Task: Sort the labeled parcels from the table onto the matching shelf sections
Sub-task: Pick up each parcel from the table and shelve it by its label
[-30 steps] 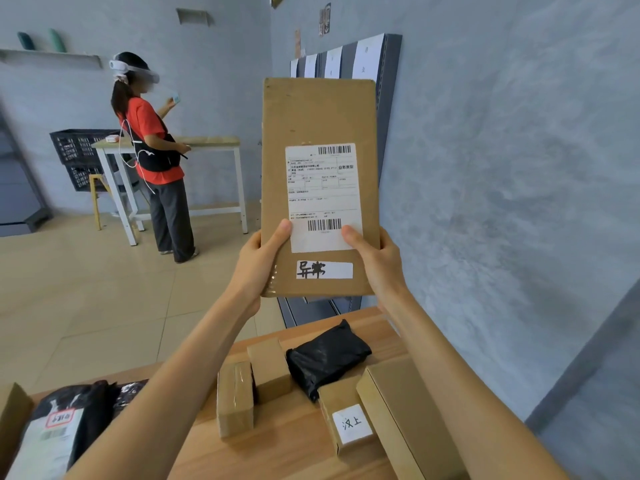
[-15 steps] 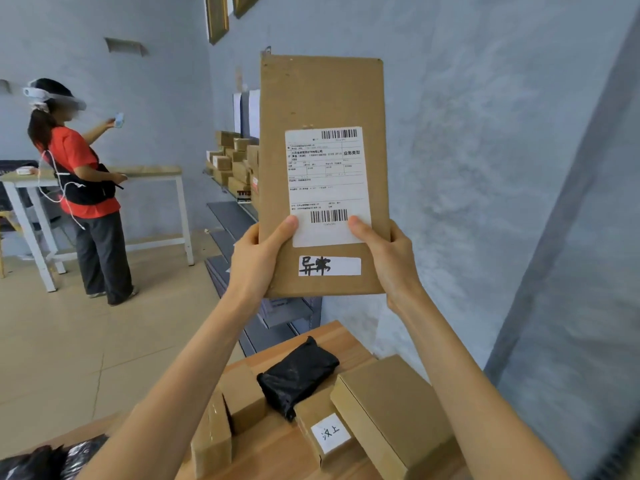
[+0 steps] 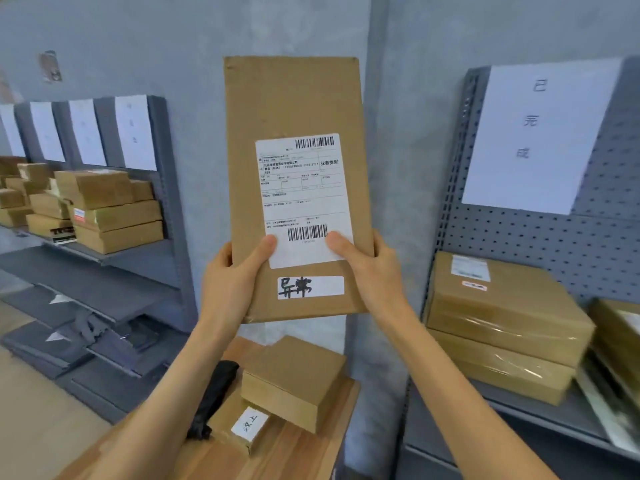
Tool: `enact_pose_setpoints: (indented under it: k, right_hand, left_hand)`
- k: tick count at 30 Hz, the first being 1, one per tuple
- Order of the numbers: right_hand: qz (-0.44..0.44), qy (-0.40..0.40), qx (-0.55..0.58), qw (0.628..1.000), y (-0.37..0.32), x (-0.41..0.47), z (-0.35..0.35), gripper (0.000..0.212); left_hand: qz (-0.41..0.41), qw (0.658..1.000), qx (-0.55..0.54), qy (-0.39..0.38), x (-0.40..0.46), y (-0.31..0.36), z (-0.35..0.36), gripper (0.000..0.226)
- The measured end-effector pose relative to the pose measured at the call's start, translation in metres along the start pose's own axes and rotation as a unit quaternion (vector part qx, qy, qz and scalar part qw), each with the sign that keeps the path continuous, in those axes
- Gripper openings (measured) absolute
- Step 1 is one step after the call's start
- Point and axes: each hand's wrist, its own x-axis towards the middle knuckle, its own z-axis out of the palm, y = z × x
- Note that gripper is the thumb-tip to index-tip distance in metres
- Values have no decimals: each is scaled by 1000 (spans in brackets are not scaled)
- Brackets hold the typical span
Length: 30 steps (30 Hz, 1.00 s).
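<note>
Wooden surface [image 3: 298, 455] at 6 o'clock, grey shelves [image 3: 145, 258] at 9 and 3. Flat parcel [image 3: 294, 109] upright at centre, left hand [image 3: 228, 282] and right hand [image 3: 374, 271] both gripping its bottom edge.

Fingers of left hand [image 3: 231, 285] and right hand [image 3: 374, 268]: behind flat parcel [image 3: 298, 174], unseen. Shipping label [image 3: 304, 199] small print: illegible. Left shelf signs [image 3: 135, 132]: too faint to read. Right-edge parcel [image 3: 620, 337]: cut off, blurred. Black bag [image 3: 214, 396]: partly behind forearm.
</note>
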Motion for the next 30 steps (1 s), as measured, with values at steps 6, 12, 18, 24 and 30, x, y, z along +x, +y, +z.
enact_pose_setpoints:
  k: [6, 12, 18, 24, 30]
  right_hand:
    - [-16, 87, -42, 995, -33, -44, -83, 29]
    - [-30, 169, -88, 981, -64, -86, -162, 36]
    - [-25, 229, -94, 969, -91, -138, -245, 40]
    - [0, 263, -138, 955, -119, -204, -335, 31]
    - [47, 287, -138, 947, -133, -264, -414, 22]
  left_hand:
    - [1, 995, -30, -92, -39, 17, 75, 14]
    - [0, 984, -47, -174, -83, 39, 146, 32]
    - [-5, 969, -63, -238, -151, 59, 217, 32]
    - [-23, 954, -74, -289, -237, 70, 284, 15]
    - [-85, 935, -90, -332, -317, 73, 341, 27]
